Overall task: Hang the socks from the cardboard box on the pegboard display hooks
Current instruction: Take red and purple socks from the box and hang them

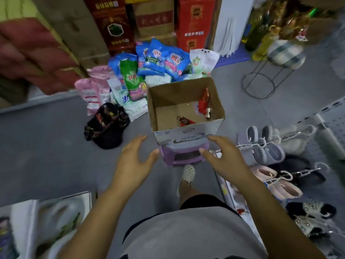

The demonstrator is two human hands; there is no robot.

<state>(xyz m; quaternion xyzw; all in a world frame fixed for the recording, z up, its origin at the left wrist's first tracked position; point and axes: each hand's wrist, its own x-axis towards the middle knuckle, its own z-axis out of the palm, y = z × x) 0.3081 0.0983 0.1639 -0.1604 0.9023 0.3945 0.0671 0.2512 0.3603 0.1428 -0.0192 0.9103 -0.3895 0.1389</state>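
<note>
Two hands, neither holding anything, flank a nearly bare cardboard box [179, 134] in a shop aisle. At far left, a black patterned bag [106, 126] slumps on the floor beside a heap of pink, green and blue detergent-style packs [160, 60]. Their print is bold but too blurred to read. The left hand [134, 157] hangs just left of the box's near corner, fingers spread and relaxed, clear of the cardboard. The box stands open-topped on a purple plastic stool [184, 156]. Only a few red packets [204, 101] lie inside, one against the right wall and one on the bottom; whether these are the socks cannot be told. Lettering on the box's near face is unreadable. The right hand [224, 156] mirrors the left at the near right corner, fingers open, touching nothing. Further right, slippers [265, 146] hang from hooks on the white pegboard [332, 116]. By the look of it, the fetching step is in hand. The next move calls for reaching over the rim for a packet, or gripping the box by both sides, then turning right to a free hook.
</note>
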